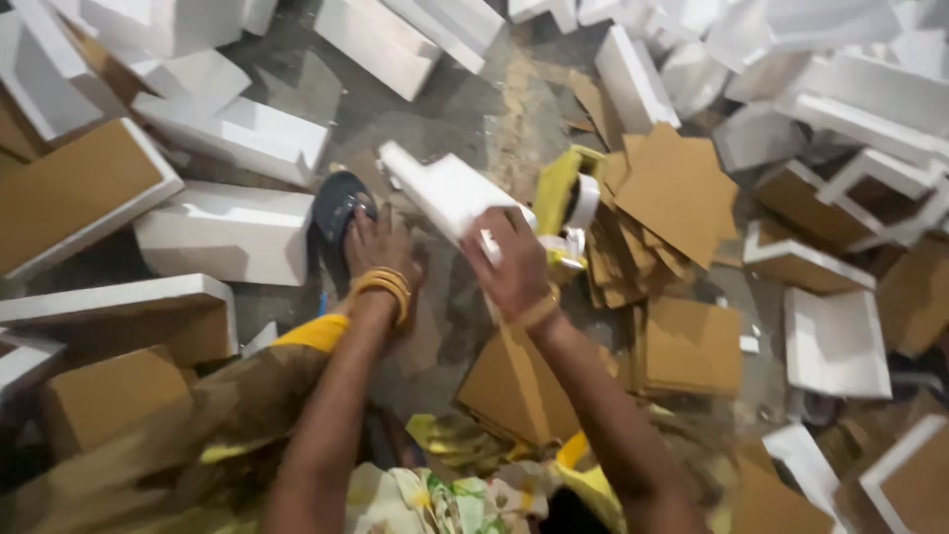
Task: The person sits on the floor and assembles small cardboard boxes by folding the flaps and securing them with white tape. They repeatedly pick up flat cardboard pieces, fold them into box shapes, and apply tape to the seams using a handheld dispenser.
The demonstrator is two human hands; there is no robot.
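**Foam piece lifted over the floor**

Patterned cloth fills the lower frame. At centre, the right hand [514, 269] is closed round a white foam block [445, 190], likely light, stiff and crumbly; best gripped across its thick body. The left hand [381, 247] lies spread, holding nothing. Foam pieces [232, 232] and cardboard sheets [677, 188] lie beyond.

Both bare arms reach forward from the bottom of the view. The left hand [381, 242] is low with its back up, fingers spread and pointing ahead, yellow bangles at the wrist. The right hand [514, 267] is raised, fingers [494, 229] curled closed in a grip, one bangle on its wrist.
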